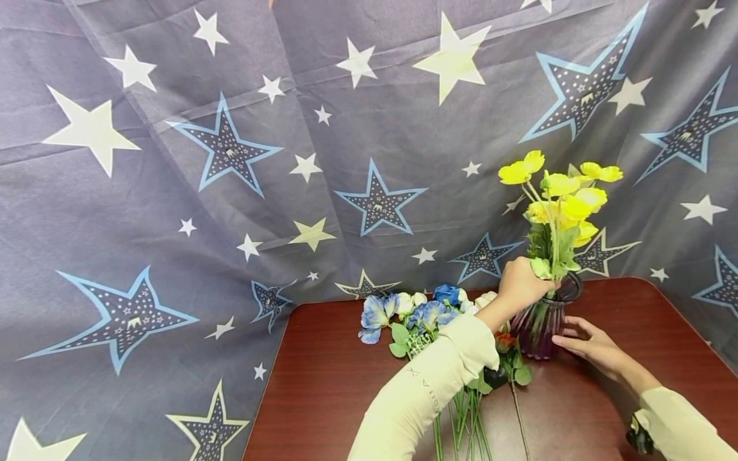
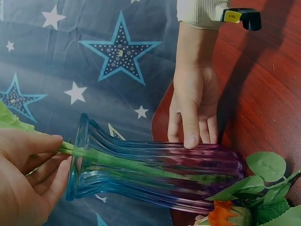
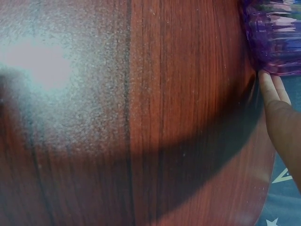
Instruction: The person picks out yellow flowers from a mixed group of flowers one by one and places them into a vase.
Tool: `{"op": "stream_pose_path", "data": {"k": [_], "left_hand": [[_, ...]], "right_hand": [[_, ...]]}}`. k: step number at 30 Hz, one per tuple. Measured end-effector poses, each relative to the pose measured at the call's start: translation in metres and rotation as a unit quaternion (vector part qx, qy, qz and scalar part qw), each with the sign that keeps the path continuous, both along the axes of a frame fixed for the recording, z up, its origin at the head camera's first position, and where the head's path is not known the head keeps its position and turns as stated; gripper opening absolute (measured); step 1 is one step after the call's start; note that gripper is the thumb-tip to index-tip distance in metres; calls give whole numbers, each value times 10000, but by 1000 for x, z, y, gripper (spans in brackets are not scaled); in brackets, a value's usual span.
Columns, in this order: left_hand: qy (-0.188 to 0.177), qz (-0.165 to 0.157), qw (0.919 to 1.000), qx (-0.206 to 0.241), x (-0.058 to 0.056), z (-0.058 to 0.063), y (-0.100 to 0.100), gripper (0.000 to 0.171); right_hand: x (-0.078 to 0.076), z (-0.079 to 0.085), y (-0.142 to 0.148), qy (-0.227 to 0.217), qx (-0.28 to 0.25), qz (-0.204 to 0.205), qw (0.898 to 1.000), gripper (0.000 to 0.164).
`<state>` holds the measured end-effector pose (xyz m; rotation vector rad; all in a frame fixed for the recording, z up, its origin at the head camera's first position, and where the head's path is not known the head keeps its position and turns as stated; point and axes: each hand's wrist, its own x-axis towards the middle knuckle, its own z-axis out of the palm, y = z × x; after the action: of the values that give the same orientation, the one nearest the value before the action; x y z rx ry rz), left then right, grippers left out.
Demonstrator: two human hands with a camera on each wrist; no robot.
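Observation:
A ribbed glass vase [image 1: 537,328], blue at the mouth and purple at the base, stands toward the table's right back. Several yellow flowers [image 1: 576,206] rise above it, their green stems [image 2: 127,165] running down inside the glass. Just over the rim, my left hand [image 1: 521,282] pinches those stems between thumb and fingers. My right hand [image 1: 594,349] is at the vase's right side, fingers nearly straight, fingertips against the lower glass. In the right wrist view, its fingers meet the purple base.
Blue and white flowers [image 1: 429,315] lie left of the vase, partly under my left sleeve, with long stems toward the front edge. An orange rose [image 1: 505,342] with green leaves lies close beside the vase. A star-patterned cloth [image 1: 369,128] hangs behind the brown table [image 1: 323,358].

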<state>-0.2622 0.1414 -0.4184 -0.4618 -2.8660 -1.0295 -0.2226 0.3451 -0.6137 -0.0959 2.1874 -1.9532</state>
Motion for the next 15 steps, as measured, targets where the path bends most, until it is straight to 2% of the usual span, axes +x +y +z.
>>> {"op": "stream_pose_path", "data": {"k": [6,10,13,15], "left_hand": [[-220,-100,9996,111,0,-2,-1,42],[-188,-238,9990,328,0,-3,-3,16],[-211,-305,9980,515,1,-4,-4,25],[-231,-322,9977,547,2,-5,-4,20]], "right_hand": [[0,1,0,-32,-51,-11,10000,36],[-1,0,1,-22,-14,19,10000,36],[-1,0,1,-11,-6,33,10000,36],[-1,0,1,-10,-37,30,10000,36]]}}
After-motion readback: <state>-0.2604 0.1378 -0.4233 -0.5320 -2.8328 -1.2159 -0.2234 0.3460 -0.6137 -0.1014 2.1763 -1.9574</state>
